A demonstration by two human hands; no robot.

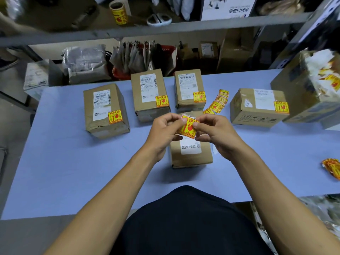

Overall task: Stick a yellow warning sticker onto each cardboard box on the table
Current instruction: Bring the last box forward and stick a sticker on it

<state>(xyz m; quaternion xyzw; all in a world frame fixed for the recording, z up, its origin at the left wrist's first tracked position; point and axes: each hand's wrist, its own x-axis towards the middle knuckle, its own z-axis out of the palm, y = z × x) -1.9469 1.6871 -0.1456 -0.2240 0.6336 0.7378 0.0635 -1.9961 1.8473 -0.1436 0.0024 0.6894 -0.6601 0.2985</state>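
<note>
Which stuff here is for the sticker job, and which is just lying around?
For the job:
- sticker held by left hand and right hand
- near box, unstickered where visible
- four stickered boxes, e.g. left box
- loose stickers
- table

Just lying about:
- sticker roll on the shelf
- grey bag

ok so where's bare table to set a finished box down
Bare table: the near-left stretch, between the leftmost box and the near edge, and near right, short of the loose stickers. The far side is crowded with stickered boxes and a sticker strip.
</note>
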